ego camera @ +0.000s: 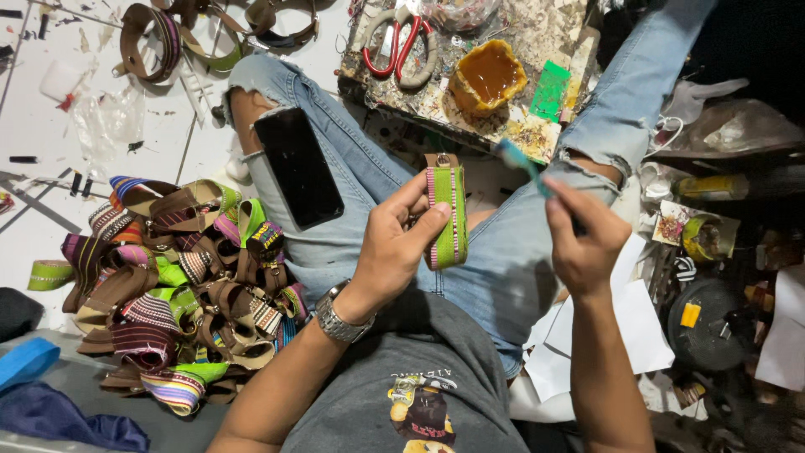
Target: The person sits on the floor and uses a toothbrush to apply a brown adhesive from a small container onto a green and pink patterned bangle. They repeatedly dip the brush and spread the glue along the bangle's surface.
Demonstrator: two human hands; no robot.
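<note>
Seated cross-legged, my left hand [394, 243] gripped a green striped woven strap [446, 216] upright above my lap, its face turned towards the blue-tipped brush [524, 168] clenched in my right hand's fingers [579, 220], near the glue pot [488, 77].

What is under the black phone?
The phone lies on the person's leg, on ripped blue jeans. A bare knee shows through a tear beside it. The jeans right beneath the phone are covered.
</note>
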